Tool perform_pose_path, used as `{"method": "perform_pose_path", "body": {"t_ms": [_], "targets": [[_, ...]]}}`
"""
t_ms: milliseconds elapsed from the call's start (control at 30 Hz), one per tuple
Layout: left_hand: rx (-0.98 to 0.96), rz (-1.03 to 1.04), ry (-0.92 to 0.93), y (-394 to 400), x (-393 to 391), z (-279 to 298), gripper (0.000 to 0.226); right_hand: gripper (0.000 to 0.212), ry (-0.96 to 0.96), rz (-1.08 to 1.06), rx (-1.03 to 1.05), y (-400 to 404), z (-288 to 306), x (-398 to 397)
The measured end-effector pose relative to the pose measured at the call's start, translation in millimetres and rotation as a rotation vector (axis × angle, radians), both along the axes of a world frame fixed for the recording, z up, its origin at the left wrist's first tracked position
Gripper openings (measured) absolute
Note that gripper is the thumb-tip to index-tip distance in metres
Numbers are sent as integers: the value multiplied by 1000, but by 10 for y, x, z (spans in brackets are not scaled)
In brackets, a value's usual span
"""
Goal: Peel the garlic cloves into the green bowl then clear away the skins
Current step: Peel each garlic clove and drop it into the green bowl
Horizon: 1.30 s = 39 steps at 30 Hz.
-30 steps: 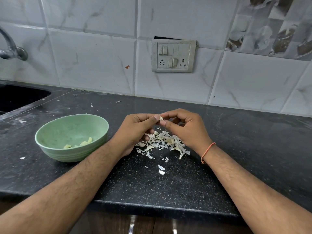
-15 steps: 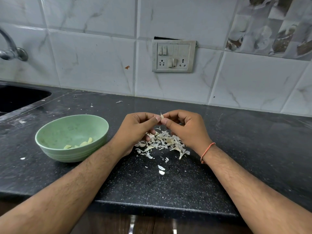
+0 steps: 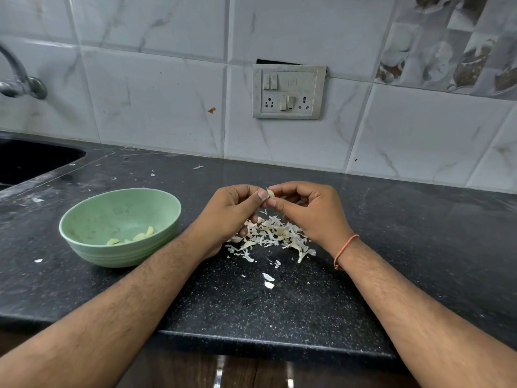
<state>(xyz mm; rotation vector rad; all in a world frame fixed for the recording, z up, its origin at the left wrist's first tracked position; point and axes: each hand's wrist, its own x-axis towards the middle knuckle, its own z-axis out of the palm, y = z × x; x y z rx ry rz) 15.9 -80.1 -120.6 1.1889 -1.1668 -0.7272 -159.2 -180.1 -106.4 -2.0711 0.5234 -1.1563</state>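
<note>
A small garlic clove point(image 3: 270, 193) is pinched between the fingertips of my left hand point(image 3: 229, 217) and my right hand point(image 3: 310, 211), just above the black counter. Under both hands lies a heap of pale garlic skins point(image 3: 272, 235), with a few unpeeled cloves mixed in at its left side. The green bowl point(image 3: 92, 247) stands to the left of my left hand and holds several peeled yellowish cloves point(image 3: 134, 237).
The black stone counter point(image 3: 419, 247) carries loose skin flakes point(image 3: 268, 280) near the front and scattered bits at the back. A dark sink point(image 3: 28, 161) and a tap point(image 3: 16, 79) are at far left. A switch plate point(image 3: 288, 92) sits on the tiled wall.
Both hands stay together over the skin heap; the fingertips have worked slightly on the clove, and a bit of skin now sticks up from it.
</note>
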Motion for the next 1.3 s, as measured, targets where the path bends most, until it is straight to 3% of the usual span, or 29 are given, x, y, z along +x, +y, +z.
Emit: {"method": "perform_pose_path", "body": {"t_ms": [233,400,633,933,1300], "targets": [[-50,-29,87,29,-20,41,19,21,12,-60,-25,-44,-5,-4],[-88,83,89,31,-13,37,18,19,2,-10,32,-26,10,-14],[-95,156,-71,59,1,13,7,17,-41,126,198,56,56,-28],[-63,139,20,26,-22,17,14,11,57,91,165,41,26,-17],[131,-121,136,44,-72,60,20,9,40,174,273,73,14,-8]]}}
